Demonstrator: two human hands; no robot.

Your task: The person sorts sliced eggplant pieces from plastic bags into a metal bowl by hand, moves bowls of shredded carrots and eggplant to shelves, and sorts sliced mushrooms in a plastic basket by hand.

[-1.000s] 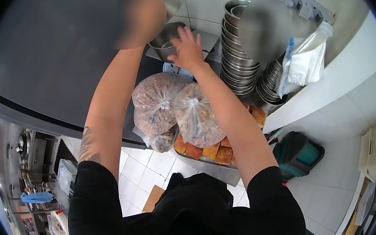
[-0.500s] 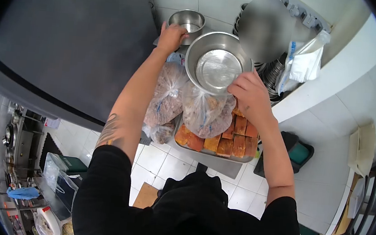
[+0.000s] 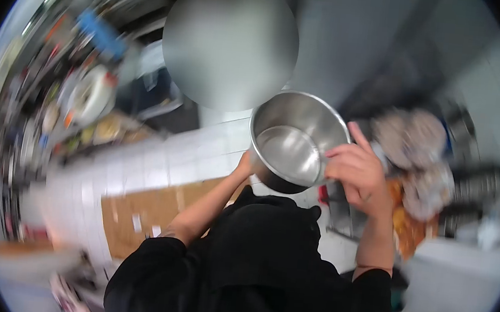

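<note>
A deep stainless steel pot [image 3: 290, 145] is held up in front of my chest, tilted so that its bare shiny inside faces me. My right hand [image 3: 360, 172] grips its right rim, with several fingers over the edge and the index finger raised. On the pot's left side, my left hand [image 3: 246, 164] presses against the outer wall. Most of that hand's fingers are hidden behind the pot.
To the right, blurred by motion, are clear plastic bags [image 3: 411, 138] and a tray's orange-brown pieces [image 3: 408, 228]. A flat cardboard sheet [image 3: 148, 209] lies on the white tiled floor [image 3: 190, 156]. Cluttered shelving [image 3: 46, 88] stands at left.
The view has swung left, away from the bags and tray. The large pot has been lifted off them. My left hand has left the smaller pot and now holds the large one too.
</note>
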